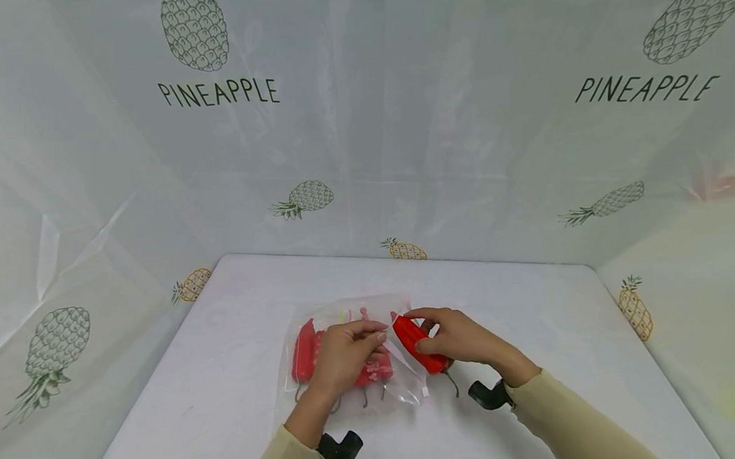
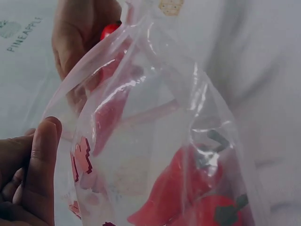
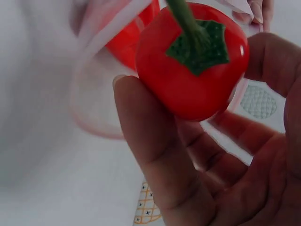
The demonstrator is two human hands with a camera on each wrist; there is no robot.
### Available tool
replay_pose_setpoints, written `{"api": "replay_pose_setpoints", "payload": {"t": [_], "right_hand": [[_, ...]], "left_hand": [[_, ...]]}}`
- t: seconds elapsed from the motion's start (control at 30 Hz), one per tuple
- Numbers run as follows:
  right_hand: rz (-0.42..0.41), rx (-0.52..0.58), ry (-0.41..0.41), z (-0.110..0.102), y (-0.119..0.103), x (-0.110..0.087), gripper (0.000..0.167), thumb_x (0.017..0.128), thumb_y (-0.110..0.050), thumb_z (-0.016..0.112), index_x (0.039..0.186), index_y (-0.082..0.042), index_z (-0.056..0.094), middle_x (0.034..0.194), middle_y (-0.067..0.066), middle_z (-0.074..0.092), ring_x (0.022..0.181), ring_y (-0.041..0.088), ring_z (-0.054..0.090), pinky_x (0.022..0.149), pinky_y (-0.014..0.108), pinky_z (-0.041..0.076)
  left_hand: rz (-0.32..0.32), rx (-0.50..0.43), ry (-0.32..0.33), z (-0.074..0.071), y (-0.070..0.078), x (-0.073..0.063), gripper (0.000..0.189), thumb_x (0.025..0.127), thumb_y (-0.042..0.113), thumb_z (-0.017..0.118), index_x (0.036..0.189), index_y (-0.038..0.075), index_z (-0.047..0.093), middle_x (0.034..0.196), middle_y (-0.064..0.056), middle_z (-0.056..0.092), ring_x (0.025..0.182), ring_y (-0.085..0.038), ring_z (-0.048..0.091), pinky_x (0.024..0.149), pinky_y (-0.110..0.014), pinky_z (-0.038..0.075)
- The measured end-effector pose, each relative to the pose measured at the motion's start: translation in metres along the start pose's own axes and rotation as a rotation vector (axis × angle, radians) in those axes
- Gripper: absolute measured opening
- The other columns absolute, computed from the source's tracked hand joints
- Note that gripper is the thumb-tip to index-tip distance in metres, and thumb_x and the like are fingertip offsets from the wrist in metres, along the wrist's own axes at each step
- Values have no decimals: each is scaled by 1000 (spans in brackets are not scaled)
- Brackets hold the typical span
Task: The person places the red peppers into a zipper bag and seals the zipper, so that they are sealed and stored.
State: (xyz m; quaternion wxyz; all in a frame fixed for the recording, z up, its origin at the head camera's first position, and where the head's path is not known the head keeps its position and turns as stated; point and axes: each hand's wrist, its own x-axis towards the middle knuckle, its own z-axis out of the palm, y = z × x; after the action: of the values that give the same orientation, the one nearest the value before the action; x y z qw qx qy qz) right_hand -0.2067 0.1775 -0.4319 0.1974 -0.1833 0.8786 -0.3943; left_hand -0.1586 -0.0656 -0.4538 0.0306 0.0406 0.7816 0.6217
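Observation:
A clear zip bag (image 1: 409,393) with pink print lies on the table, and several red peppers (image 1: 303,353) show through its film. My left hand (image 1: 343,354) reaches over the bag and pinches its edge near the mouth; in the left wrist view, thumb and finger meet at the film (image 2: 150,89). At the mouth's right side my right hand (image 1: 465,334) grips another red pepper (image 1: 414,340), its tip toward the bag and its stem toward me. The right wrist view shows the green cap (image 3: 202,47) and stem, with fingers and thumb around the pepper's body.
The white table (image 1: 524,304) has its far edge against a hanging sheet (image 1: 413,149) printed with pineapples. Black wrist devices (image 1: 341,449) sit at both cuffs, close over the table.

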Motion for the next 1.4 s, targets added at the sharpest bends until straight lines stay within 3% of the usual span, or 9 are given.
{"api": "replay_pose_setpoints", "payload": {"t": [0.33,0.5,0.77,0.93,1.07,1.23,1.33,1.4], "right_hand": [[73,228,112,13,-4,13,66,89,-19,78,149,-5,55,118,18,63,83,24,71,59,40,66],[64,271,214,28,-4,17,66,91,-19,79,152,-10,55,116,19,64,79,23,72,58,41,66],[49,198,355,51,-6,17,68,94,-25,81,154,-11,51,118,17,69,83,20,73,58,35,65],[27,92,379,59,-6,15,57,97,-25,76,148,-8,57,117,15,73,92,23,75,67,35,66],[5,49,386,56,-5,11,40,99,-24,72,134,-3,68,111,12,77,88,25,77,72,38,67],[32,79,468,44,0,8,23,102,-22,70,117,-6,76,93,8,76,71,17,70,64,29,64],[31,64,544,36,2,8,22,103,-24,70,115,-7,76,91,9,74,70,16,67,65,29,62],[26,39,585,33,3,10,25,103,-26,69,118,-7,75,97,9,76,78,18,68,71,33,63]], "left_hand": [[-35,-100,-75,5,1,-4,24,99,24,76,120,13,79,93,-6,81,83,-32,80,73,-30,66],[-67,-160,-101,7,2,-4,27,100,25,76,122,11,78,90,-8,80,85,-35,80,74,-31,66],[-45,-243,-68,6,6,-3,29,99,21,76,124,5,77,94,-14,80,80,-25,80,77,-31,66],[-35,-290,-35,2,7,-1,29,99,16,76,124,1,76,93,-15,80,77,-21,80,76,-30,66],[-33,-296,-17,-2,7,-1,30,99,17,76,124,1,76,95,-16,80,79,-23,80,77,-32,66],[-46,-286,-8,-5,9,-2,32,98,21,77,124,3,76,96,-15,80,82,-28,80,80,-33,66],[-48,-283,-7,-6,9,-3,32,98,21,77,124,3,76,95,-15,80,84,-29,80,80,-34,66],[-52,-276,-7,-6,9,-3,32,98,22,77,124,4,76,95,-15,80,84,-29,80,80,-34,66]]}}
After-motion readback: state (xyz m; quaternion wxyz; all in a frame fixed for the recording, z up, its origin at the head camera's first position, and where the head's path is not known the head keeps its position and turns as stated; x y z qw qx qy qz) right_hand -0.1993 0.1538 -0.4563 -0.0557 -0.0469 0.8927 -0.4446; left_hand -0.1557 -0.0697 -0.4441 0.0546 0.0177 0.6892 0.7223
